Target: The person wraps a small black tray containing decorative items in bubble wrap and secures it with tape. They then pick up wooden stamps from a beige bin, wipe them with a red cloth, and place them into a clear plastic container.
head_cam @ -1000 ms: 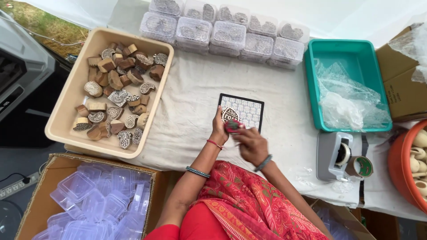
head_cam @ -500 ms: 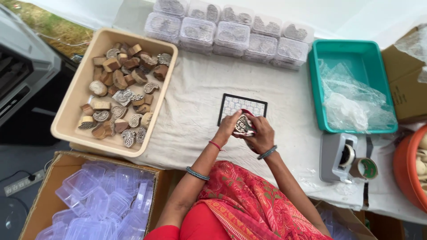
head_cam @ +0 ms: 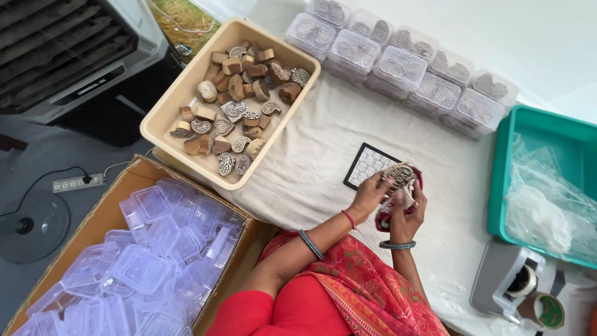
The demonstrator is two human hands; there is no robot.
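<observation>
- Wooden printing block (head_cam: pixel 398 176), carved face up, sits between both hands just above the near part of the table (head_cam: pixel 311 174), which is covered in off-white cloth.
- Head view, left hand (head_cam: pixel 370 194): fingers curled and pinching the block's left edge; a red thread band sits at the wrist and a beaded bracelet further up the forearm.
- Head view, right hand (head_cam: pixel 407 208): closed around a red cloth (head_cam: pixel 387 218) and the block's underside, fingers pressed together against them; a dark bangle is on the wrist.
- Just beyond the left hand, a black-framed patterned pad (head_cam: pixel 368 165) lies flat on the table, partly covered by the fingers.
- Well beyond and to the left of the left hand, a beige tray (head_cam: pixel 163 118) holds many more carved wooden blocks (head_cam: pixel 236 106).
- Far beyond both hands, a row of clear lidded boxes (head_cam: pixel 404 65) runs along the table's back edge.
- To the right of the right hand, a teal tray (head_cam: pixel 504 180) holds clear plastic bags (head_cam: pixel 547 205).
- Near and right of the right hand stands a grey tape dispenser (head_cam: pixel 516 286).
- Left of the left arm, below table level, a cardboard carton (head_cam: pixel 118 190) is filled with empty clear plastic boxes (head_cam: pixel 143 267).
</observation>
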